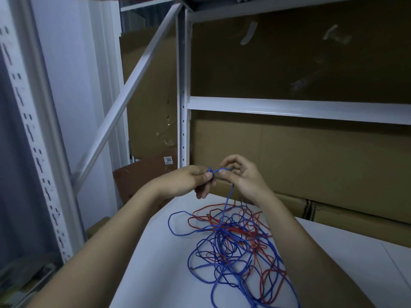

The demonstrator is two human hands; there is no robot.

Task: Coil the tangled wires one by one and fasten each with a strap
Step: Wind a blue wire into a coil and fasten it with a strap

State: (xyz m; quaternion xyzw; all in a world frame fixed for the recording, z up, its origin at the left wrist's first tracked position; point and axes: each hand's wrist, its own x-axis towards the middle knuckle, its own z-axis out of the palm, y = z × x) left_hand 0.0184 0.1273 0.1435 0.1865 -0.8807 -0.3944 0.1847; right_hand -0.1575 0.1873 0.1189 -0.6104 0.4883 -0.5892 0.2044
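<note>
My left hand (189, 181) and right hand (240, 176) pinch the thin blue wire (229, 196) above the white tabletop's (155, 263) far edge; brown cardboard box's (144, 174) label (168, 160) reads 3055.

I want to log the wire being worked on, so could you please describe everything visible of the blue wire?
The blue wire is thin, flexible and looks plastic-coated. Its upper part is pinched between both hands, the left hand and the right hand, with a small loop showing between the fingers. From there one strand hangs down to the white table, where the rest lies in loose loops tangled with the red wire.
</note>
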